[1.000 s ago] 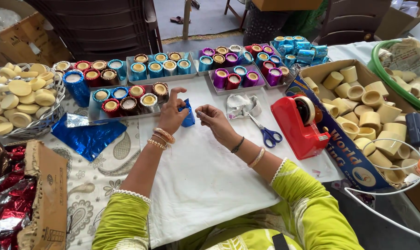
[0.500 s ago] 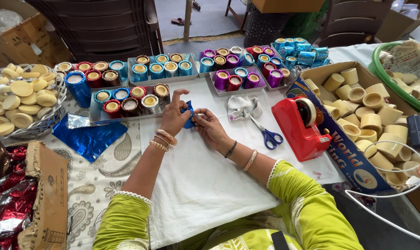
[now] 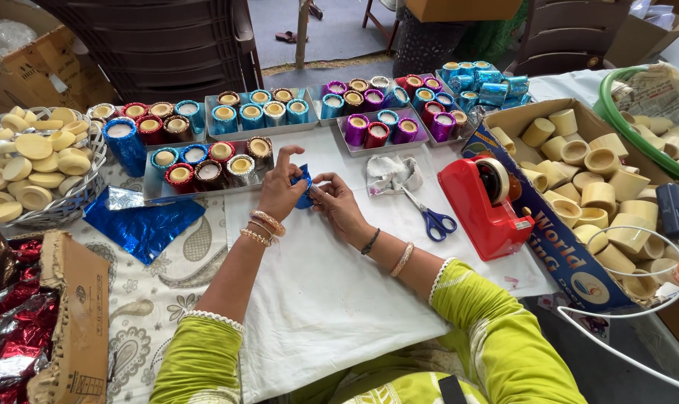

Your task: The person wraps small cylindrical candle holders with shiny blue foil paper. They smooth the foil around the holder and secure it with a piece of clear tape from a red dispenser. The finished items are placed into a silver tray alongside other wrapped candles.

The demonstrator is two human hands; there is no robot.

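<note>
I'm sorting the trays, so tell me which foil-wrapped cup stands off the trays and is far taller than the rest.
The tall blue foil-wrapped cup, standing alone left of the front tray, beside the wire basket. The others are short and sit in trays.

The scene is bright and evenly lit by soft daylight that seems to enter from the top of the frame, where the floor looks palest. Shadows are faint and short. The white cloth at centre is nearly overexposed yet keeps its creases. Small glints of glare sit on the foil-wrapped cups in the upper middle and on the crumpled blue foil at left. Focus is sharp at centre; the wide lens bends and softens the edges and corners.
</note>
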